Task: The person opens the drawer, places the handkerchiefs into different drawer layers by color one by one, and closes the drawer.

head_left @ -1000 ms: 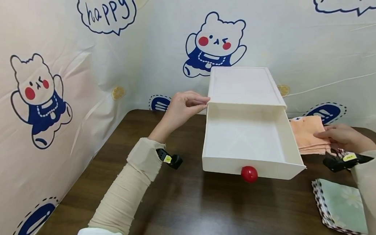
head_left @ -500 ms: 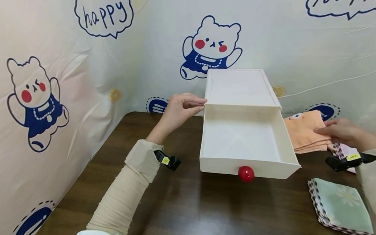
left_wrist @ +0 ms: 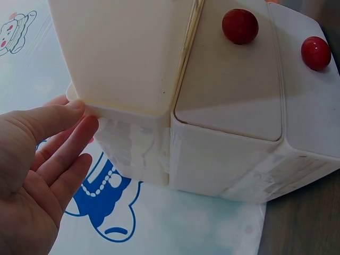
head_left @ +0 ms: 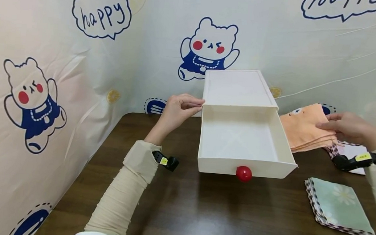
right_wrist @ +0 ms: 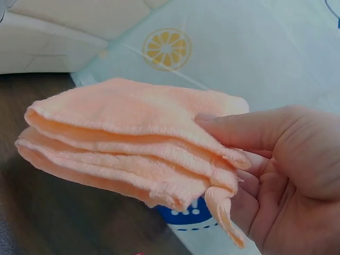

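My left hand (head_left: 179,111) pinches the upper left edge of a white drawer cabinet (head_left: 240,86); in the left wrist view the thumb (left_wrist: 66,112) lies on that rim. The cabinet's top drawer (head_left: 241,168), with a red knob (head_left: 244,174), is pulled out and its inside is bare. To its right, my right hand (head_left: 351,127) holds a folded peach towel (head_left: 306,127) between thumb and fingers, raised off the table. In the right wrist view the towel (right_wrist: 133,114) shows several stacked layers, with one corner hanging down.
A folded green cloth with a checked border (head_left: 340,206) lies at the table's right. Behind it, a pale cloth with checked trim (head_left: 352,152) is partly hidden by the right wrist camera. Lower drawers with red knobs (left_wrist: 240,26) are shut. A printed curtain (head_left: 140,56) hangs behind the table.
My right hand has lifted the peach towel up from the right side, uncovering more of the pale cloth. The left hand stays at the cabinet's edge. The head view has shifted slightly.
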Demonstrator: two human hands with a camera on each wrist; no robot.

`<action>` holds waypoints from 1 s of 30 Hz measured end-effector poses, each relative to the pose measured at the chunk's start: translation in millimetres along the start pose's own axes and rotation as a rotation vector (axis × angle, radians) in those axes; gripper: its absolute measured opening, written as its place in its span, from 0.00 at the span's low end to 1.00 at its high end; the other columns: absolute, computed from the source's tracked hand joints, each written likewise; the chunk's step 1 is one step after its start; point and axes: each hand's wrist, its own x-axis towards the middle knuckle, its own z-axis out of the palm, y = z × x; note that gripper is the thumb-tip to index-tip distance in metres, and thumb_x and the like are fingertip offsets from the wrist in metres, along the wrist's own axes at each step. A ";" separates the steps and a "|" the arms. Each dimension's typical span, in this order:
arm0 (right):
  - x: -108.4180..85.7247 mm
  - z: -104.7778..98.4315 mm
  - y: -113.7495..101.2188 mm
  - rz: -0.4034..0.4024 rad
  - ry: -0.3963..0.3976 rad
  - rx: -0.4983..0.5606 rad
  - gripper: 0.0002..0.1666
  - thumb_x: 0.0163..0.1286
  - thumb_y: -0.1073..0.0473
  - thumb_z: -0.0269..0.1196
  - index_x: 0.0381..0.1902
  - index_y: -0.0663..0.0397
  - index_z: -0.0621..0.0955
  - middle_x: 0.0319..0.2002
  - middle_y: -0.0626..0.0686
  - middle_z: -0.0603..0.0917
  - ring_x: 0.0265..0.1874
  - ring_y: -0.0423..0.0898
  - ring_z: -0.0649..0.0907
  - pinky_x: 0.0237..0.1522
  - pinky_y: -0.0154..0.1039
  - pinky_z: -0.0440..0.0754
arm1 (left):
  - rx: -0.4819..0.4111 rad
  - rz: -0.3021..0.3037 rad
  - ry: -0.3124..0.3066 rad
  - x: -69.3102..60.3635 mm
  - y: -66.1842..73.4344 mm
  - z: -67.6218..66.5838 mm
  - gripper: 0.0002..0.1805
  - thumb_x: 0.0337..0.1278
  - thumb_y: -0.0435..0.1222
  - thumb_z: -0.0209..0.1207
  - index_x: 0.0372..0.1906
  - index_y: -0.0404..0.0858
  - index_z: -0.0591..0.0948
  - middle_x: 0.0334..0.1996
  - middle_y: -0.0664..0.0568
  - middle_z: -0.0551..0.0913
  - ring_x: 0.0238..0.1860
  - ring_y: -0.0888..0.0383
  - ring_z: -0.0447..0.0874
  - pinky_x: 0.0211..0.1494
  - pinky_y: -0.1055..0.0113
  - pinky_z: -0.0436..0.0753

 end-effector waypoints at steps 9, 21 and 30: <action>-14.1 -6.9 -12.7 -0.059 -0.024 0.054 0.12 0.69 0.54 0.55 0.43 0.56 0.76 0.21 0.53 0.81 0.18 0.44 0.78 0.19 0.37 0.78 | 0.003 0.014 0.003 -0.1 0.8 0.4 0.13 0.50 0.29 0.63 0.43 0.36 0.84 0.39 0.48 0.82 0.40 0.57 0.82 0.42 0.69 0.81; -23.8 -12.7 -33.6 -0.094 0.118 -0.230 0.37 0.70 0.52 0.53 0.60 0.80 0.59 0.21 0.50 0.78 0.18 0.42 0.75 0.22 0.36 0.77 | 0.011 0.006 0.009 -5.8 18.7 -1.7 0.13 0.50 0.24 0.61 0.44 0.29 0.82 0.41 0.41 0.81 0.41 0.50 0.82 0.43 0.66 0.81; -32.5 -18.8 -42.2 -0.147 0.194 -0.105 0.13 0.68 0.53 0.57 0.49 0.43 0.78 0.21 0.50 0.81 0.18 0.44 0.78 0.21 0.35 0.79 | 0.002 0.010 0.001 -10.9 34.6 -2.4 0.12 0.51 0.24 0.61 0.43 0.26 0.81 0.40 0.39 0.81 0.41 0.48 0.82 0.43 0.67 0.81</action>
